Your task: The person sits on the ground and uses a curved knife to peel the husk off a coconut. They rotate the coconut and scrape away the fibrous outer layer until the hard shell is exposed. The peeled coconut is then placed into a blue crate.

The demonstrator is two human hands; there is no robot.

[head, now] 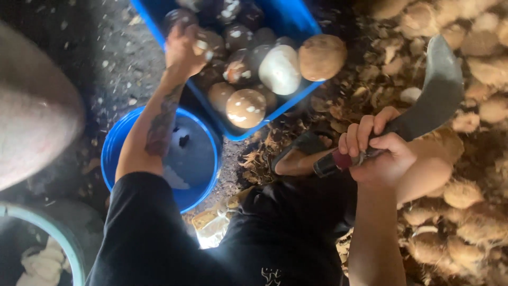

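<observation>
My left hand reaches up into a blue crate full of peeled coconuts and rests on a dark one; whether it grips it I cannot tell. My right hand is shut on the red and black handle of a curved machete, blade pointing up and right. A brown unpeeled coconut sits on the crate's right rim, beside a white peeled one.
A round blue bucket stands below the crate, under my left forearm. Coconut husks and shells are heaped on the right. A pale rounded object fills the left edge. A green-rimmed tub is at bottom left.
</observation>
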